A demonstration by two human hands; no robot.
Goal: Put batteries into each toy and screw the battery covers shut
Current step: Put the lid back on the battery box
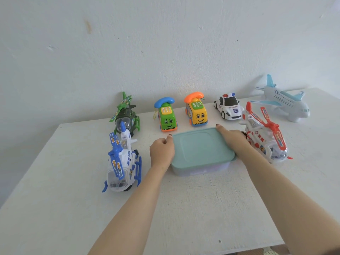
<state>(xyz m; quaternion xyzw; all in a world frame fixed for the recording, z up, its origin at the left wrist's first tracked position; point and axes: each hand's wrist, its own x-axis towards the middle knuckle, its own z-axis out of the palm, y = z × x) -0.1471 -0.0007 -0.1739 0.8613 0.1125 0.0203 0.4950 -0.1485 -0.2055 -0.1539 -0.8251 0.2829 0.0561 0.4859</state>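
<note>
Mint-green lid [200,144] on a shallow see-through plastic box [200,171], parked mid-way across the white table [202,208], and both hands are on it. The left hand [161,150] grips the box's left side, fingers curled, thumb at the lid's far left corner. The right hand [233,138] holds the right side, thumb laid along the lid's far edge. What's inside is too blurry to make out.

Only readable writing: "POLICE" on the bonnet of the white toy police car [229,108], with a shield badge under it (the rotor-blade stickers have lettering too, but it's mush).

Toy count is seven, all standing on the table: three helicopters, two phone cars, one police car, one plane. The dark green plastic helicopter [126,116] is far left by the wall [165,43], and the blue-and-white helicopter [123,162] sits in front of it, left of the left hand. The red-and-white helicopter [263,137] is just beside the right hand. The green phone car with a blue handset [167,116] and the yellow phone car with an orange handset [197,112] sit side by side just behind the box. The white-and-pale-blue toy airliner [287,102] is far right.
</note>
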